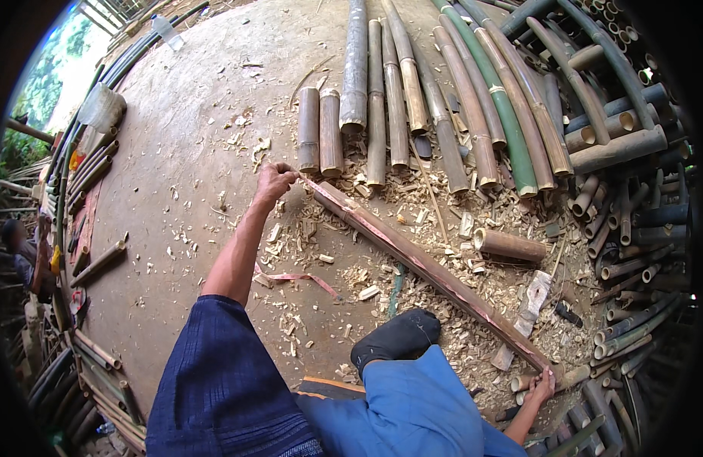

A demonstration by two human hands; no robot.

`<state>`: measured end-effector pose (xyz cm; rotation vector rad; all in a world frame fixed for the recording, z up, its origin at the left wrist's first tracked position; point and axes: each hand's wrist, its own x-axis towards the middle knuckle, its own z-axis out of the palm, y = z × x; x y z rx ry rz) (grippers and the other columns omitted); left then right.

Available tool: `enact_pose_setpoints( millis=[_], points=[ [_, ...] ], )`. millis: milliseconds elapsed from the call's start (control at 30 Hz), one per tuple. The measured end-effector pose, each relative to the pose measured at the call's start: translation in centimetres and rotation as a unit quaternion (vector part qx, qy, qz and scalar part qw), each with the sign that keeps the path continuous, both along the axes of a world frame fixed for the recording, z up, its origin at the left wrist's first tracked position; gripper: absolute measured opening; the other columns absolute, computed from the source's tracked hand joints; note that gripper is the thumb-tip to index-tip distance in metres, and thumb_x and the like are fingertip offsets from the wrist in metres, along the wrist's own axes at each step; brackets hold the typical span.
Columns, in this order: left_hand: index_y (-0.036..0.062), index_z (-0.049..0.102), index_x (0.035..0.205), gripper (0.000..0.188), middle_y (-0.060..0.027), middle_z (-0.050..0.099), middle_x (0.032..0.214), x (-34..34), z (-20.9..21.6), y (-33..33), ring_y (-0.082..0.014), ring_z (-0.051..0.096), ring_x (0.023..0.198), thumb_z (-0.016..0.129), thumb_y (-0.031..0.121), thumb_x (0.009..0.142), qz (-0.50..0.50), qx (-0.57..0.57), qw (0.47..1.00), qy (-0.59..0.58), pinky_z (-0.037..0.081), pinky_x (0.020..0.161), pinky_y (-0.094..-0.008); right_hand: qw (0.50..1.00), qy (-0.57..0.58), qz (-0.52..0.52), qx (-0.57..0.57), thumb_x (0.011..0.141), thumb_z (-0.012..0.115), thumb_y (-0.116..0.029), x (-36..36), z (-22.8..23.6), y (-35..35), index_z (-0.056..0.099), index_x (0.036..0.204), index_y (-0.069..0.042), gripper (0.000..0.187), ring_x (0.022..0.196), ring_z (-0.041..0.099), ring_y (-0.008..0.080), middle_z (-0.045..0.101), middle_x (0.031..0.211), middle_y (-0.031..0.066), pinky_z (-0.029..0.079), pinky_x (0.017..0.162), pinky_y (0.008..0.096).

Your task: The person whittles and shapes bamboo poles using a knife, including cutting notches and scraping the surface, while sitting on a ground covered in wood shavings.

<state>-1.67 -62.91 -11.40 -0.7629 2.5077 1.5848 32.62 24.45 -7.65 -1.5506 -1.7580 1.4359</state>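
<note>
A long brown bamboo pole (420,263) lies slantwise on the ground before me. A pinkish soft measuring tape (382,228) runs along its top, and a loose length of it trails on the floor under my left arm. Just beyond the pole's far left end, my left hand (275,181) pinches the tape's end. At the near right end, my right hand (541,386) has its fingers closed around the pole's tip, where the tape reaches; whether they pinch the tape itself is hard to see. My foot in a dark sock (397,339) rests beside the pole.
Cut bamboo poles, one a green pole (511,129), lie in a row ahead. A short bamboo piece (510,245) and a flat wooden piece (531,305) sit among wood chips. Bamboo stacks line both sides. Another person (28,255) is at far left, near a plastic bottle (167,33).
</note>
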Motion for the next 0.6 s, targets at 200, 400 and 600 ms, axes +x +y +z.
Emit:
enact_pose_setpoints(
  millis=[200, 400, 600],
  points=[
    [0.0003, 0.079, 0.091, 0.012, -0.0029, 0.068, 0.069, -0.5, -0.4, -0.1, -0.0102, 0.059, 0.058, 0.078, 0.012, 0.088, -0.012, -0.009, 1.000, 0.008, 0.048, 0.053, -0.0292, 0.991, 0.006, -0.060, -0.121, 0.088, 0.087, -0.038, 1.2, -0.6, -0.1, 0.067, 0.125, -0.017, 0.047, 0.083, 0.059, 0.0126, 0.058, 0.097, -0.0016, 0.058, 0.073, 0.0329],
    [0.0022, 0.078, 0.091, 0.012, -0.0015, 0.067, 0.071, -0.1, 0.2, -0.5, -0.0084, 0.058, 0.058, 0.073, 0.013, 0.092, -0.014, 0.018, 1.000, 0.015, 0.045, 0.052, -0.0274, 0.972, 0.075, -0.015, -0.220, 0.092, 0.083, -0.036, 0.9, -0.3, 0.6, 0.034, 0.161, -0.013, 0.088, 0.136, 0.054, 0.0346, 0.049, 0.151, 0.0198, 0.054, 0.102, 0.0486],
    [0.0039, 0.075, 0.093, 0.009, 0.0006, 0.064, 0.071, -0.3, 1.7, -0.7, -0.0067, 0.054, 0.056, 0.073, 0.012, 0.094, -0.004, 0.062, 0.997, 0.049, 0.040, 0.049, -0.0248, 0.954, 0.152, -0.051, -0.253, 0.097, 0.078, -0.029, 1.4, -1.5, 0.6, 0.026, 0.163, -0.011, 0.086, 0.150, 0.038, 0.0391, 0.039, 0.160, 0.0231, 0.039, 0.121, 0.0541]
  ],
)
